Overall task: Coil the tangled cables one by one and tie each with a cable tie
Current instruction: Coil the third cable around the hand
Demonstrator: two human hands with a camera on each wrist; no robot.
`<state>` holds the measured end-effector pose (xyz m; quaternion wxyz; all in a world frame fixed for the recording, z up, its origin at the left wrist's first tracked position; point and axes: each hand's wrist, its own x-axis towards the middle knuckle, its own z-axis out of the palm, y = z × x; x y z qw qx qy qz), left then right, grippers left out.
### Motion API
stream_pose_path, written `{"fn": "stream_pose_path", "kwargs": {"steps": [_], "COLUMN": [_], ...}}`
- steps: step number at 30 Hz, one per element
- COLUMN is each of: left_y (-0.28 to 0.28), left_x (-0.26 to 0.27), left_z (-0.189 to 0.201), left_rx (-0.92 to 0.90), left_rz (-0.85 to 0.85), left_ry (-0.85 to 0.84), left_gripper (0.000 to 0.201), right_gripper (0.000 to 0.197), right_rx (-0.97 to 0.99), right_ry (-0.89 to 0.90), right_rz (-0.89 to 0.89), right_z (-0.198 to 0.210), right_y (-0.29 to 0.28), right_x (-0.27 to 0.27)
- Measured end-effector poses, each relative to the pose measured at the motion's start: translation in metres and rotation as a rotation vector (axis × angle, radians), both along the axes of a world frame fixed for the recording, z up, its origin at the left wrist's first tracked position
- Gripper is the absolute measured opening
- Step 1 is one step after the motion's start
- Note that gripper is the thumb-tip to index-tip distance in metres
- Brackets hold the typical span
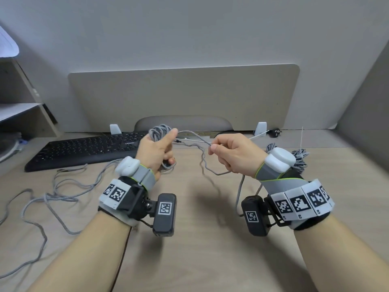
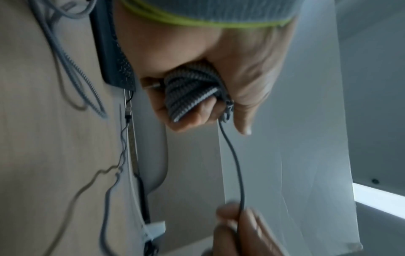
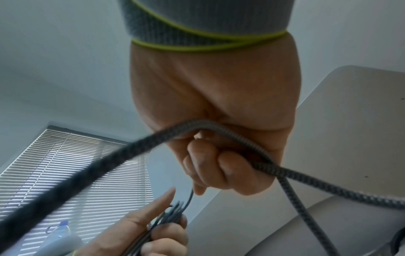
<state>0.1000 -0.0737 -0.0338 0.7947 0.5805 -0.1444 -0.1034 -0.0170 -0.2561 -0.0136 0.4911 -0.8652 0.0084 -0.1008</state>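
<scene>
Left hand (image 1: 154,153): raised above the light wood-grain tabletop (image 1: 200,239), fingers (image 2: 197,116) curled tight round a coiled bundle of grey braided cable (image 1: 161,132). The loops stand out above the fist and show again below it. The left wrist view confirms the bundle clamped in the palm, thumb lying alongside.

Right hand (image 1: 233,154): level with the left and near it, fingers (image 3: 230,169) narrowed to a pinch on the free run of the same grey braided cable. That run spans the gap between the two hands, passes through the right fist and hangs in a slack loop beneath it, clear of the tabletop as far as can be told.

A second grey braided cable (image 1: 48,197) lies loose and uncoiled on the tabletop to the left, sprawled in wide bends in front of a black computer keyboard (image 1: 84,148). A further bundle of grey braided cable (image 1: 300,160) lies on the tabletop behind the right wrist, partly hidden by the wrist strap; whether it is tied cannot be told. A thin white strip (image 1: 302,137) stands up above it.

A beige partition panel (image 1: 183,95) stands along the far edge of the tabletop. A pale shelf unit (image 1: 27,106) sits at far left.
</scene>
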Motion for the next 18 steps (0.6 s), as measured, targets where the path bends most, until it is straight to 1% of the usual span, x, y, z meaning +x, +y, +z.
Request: {"fn": "stream_pose_path", "kwargs": {"steps": [3, 6, 9, 10, 12, 15, 18], "left_y": [-0.017, -0.028, -0.033, -0.033, -0.034, -0.034, -0.031], "left_x": [-0.015, -0.027, -0.034, -0.036, -0.037, -0.033, -0.03], "left_z": [-0.008, -0.013, -0.012, -0.011, -0.01, -0.014, -0.011], "left_rx": [0.061, 0.095, 0.075, 0.062, 0.051, 0.07, 0.072], "left_rz": [-0.085, -0.171, -0.23, -0.236, -0.215, -0.119, -0.019], "left_ry": [0.032, 0.071, 0.101, 0.1, 0.081, 0.045, -0.002], "left_gripper": [0.034, 0.042, 0.052, 0.051, 0.044, 0.041, 0.019], "right_gripper": [0.023, 0.022, 0.021, 0.021, 0.022, 0.018, 0.021], "right_rx": [-0.005, -0.032, -0.185, -0.234, -0.301, -0.369, -0.388], "right_ry": [-0.017, -0.037, -0.078, -0.093, -0.115, -0.111, -0.098], "right_rz": [0.014, 0.022, 0.055, 0.072, 0.093, 0.106, 0.097], "right_z": [-0.002, -0.002, -0.002, -0.003, -0.005, -0.007, -0.007], "right_y": [0.004, 0.005, 0.01, 0.012, 0.017, 0.022, 0.024], "right_x": [0.002, 0.0, -0.002, -0.002, 0.0, 0.002, 0.002]}}
